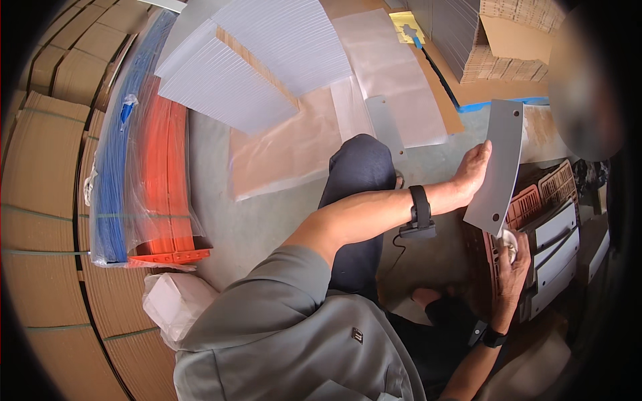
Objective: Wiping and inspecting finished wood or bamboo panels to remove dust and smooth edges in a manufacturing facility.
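Observation:
A flat grey panel with a round hole near each end is held up on edge at the right. My left hand grips its left edge, the fingers hidden behind the sheet. Just below the panel's bottom end, my right hand is closed around a crumpled white cloth. That cloth is at the panel's lower corner; I cannot tell whether it touches. Beneath and beside the right hand, several similar pale panels lean in a reddish-brown plastic crate.
Another grey panel lies on the floor ahead, beside brown sheets. Stacks of white boards stand at the front. Blue strips and orange strips in plastic wrap lie left, next to cardboard stacks. More cardboard stands at the far right.

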Available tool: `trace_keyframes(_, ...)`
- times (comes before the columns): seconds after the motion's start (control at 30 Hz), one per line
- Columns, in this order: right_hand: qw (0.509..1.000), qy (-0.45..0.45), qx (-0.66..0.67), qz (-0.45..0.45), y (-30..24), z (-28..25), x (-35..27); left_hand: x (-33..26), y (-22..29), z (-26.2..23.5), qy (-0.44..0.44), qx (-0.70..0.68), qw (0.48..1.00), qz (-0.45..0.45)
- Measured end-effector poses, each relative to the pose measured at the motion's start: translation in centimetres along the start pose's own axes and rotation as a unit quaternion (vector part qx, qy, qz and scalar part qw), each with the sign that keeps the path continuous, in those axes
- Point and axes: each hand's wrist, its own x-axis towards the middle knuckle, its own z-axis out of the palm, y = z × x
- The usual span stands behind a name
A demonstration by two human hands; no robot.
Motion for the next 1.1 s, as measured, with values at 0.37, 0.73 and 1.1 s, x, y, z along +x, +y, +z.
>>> trace_keyframes(0.37,0.978,0.122,0.168,0.017,1.4,2.8,1.0,-4.9,-0.5,4.8,-0.298,-0.118,0.938,-0.132)
trace_keyframes(0.73,0.945,0.196,-0.151,-0.216,-0.1,1.7,3.2,-4.5,2.5,1.6,-0.339,-0.038,0.899,-0.274)
trace_keyframes(1.1,0.904,0.396,0.12,0.109,5.2,-6.7,8.4,-4.7,3.4,-0.5,-0.332,-0.186,0.847,-0.371)
